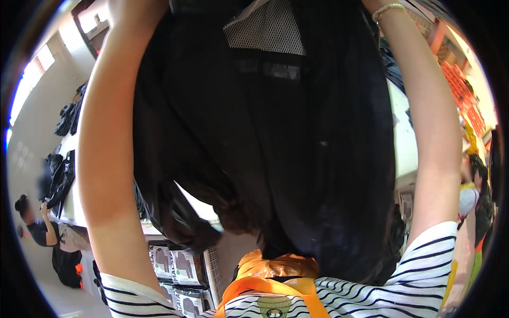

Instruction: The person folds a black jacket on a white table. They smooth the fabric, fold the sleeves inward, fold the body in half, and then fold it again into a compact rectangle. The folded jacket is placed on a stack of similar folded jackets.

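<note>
A large black garment [328,143] hangs spread between my raised arms and fills the middle of the view. Near its top is a pale mesh panel [268,34], with a dark shiny strip just beneath it. Its lower part falls in loose folds close to my chest; whether it is a jacket or trousers I cannot tell. My left forearm runs up along its left side, and the left hand lies beyond the upper edge. On the other side, only the base of my right hand [369,4] shows past a bracelet, at the garment's upper right corner; its fingers are hidden.
Behind the garment is a white table [404,127]. Dark folded clothes [66,119] lie along its left part, where another person [40,222] handles dark cloth. Packaged items [183,265] stand below the tabletop. Orange goods [461,95] and another person [469,196] are at the right.
</note>
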A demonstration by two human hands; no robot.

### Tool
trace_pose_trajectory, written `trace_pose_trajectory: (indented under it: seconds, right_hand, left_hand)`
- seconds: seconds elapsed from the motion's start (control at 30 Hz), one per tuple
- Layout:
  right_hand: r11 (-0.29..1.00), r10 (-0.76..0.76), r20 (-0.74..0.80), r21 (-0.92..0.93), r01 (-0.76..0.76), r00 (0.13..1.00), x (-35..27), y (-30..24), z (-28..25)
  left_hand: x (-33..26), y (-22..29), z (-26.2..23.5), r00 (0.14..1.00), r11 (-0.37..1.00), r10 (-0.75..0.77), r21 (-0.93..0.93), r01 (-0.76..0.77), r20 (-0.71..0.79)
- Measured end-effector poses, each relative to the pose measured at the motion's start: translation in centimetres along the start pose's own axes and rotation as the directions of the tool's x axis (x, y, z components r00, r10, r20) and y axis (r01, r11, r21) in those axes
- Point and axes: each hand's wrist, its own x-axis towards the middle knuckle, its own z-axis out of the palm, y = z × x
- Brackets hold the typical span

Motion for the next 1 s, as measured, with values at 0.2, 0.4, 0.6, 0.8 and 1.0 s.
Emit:
trace_pose_trajectory:
  seconds: [0.2, 0.4, 0.6, 0.8, 1.0]
  right_hand:
    - [0.965, 0.222, 0.300, 0.066, -0.252, 0.928, 3.4, 22.3, 2.6]
    - [0.759, 0.646, 0.497, -0.499, -0.418, 0.580, -16.3, 29.6, -6.9]
    - [0.532, 0.766, 0.570, -0.821, 0.206, 0.296, -34.8, 21.8, -17.8]
    - [0.312, 0.792, 0.425, -0.899, 0.307, 0.438, -39.3, 29.1, -20.4]
    - [0.197, 0.625, 0.469, -0.868, 0.456, 0.624, -34.7, 34.6, -19.4]
  left_hand:
    - [-1.7, -15.6, 17.1, 0.973, 0.825, 0.121, 0.524, -0.209, 0.198]
    - [-30.0, -12.5, 20.3, 0.740, 0.941, -0.262, 0.333, 0.054, 0.619]
    - [-47.5, -2.7, 8.7, 0.199, 0.824, -0.552, 0.492, 0.282, 0.810]
    - [-51.5, -8.1, 9.8, 0.305, 0.835, -0.549, 0.501, 0.226, 0.778]
    - [-50.1, -14.7, 12.2, 0.515, 0.814, -0.576, 0.504, 0.289, 0.636]
